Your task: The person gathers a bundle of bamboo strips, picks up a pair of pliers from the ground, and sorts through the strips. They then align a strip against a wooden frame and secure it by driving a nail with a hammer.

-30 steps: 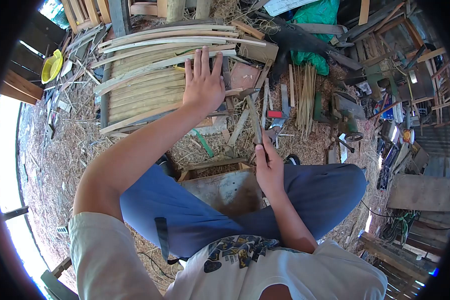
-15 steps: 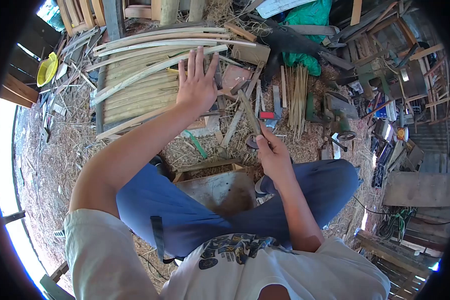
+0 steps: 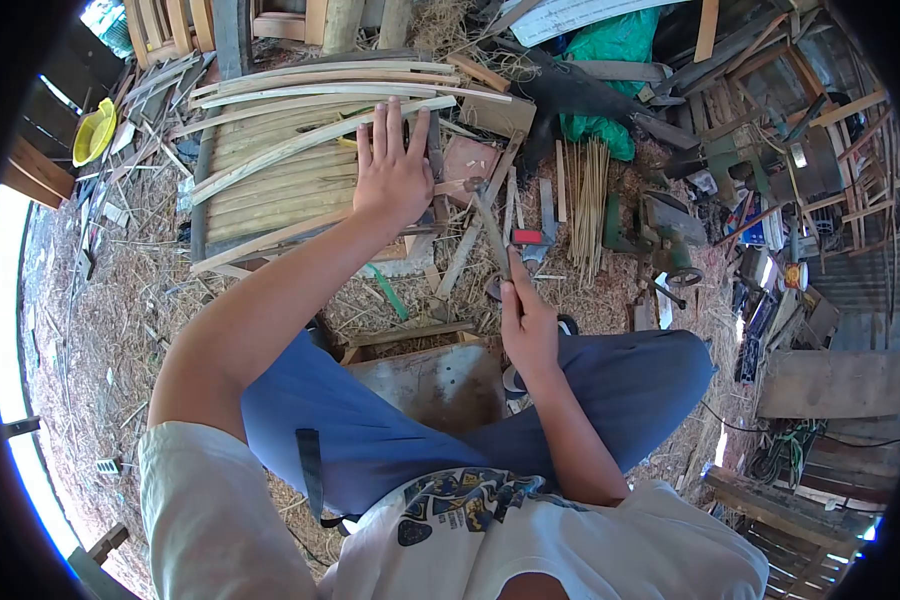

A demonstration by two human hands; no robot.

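Observation:
My left hand [image 3: 394, 180] rests at the right part of a slatted wooden panel [image 3: 270, 190], its fingers straight and slightly apart, the fingertips by a pale curved strip [image 3: 300, 145]. My right hand [image 3: 530, 330] is wrapped round the handle of a hammer [image 3: 492, 232], which points up and to the left. The hammer's head is close to the end of a wooden piece that sticks out to the right of my left hand. Several thin curved strips lie over the panel's upper part.
A wooden box [image 3: 420, 380] stands between my legs. Right of the hammer lie a red block [image 3: 527, 237] and a bundle of thin sticks [image 3: 590, 205]. A yellow basin [image 3: 94, 132] is at the left, a green metal tool with a wheel [image 3: 675, 260] at the right.
The hammer and my right hand have shifted slightly left and down, and the hammer's head has turned. My left hand stays in nearly the same place.

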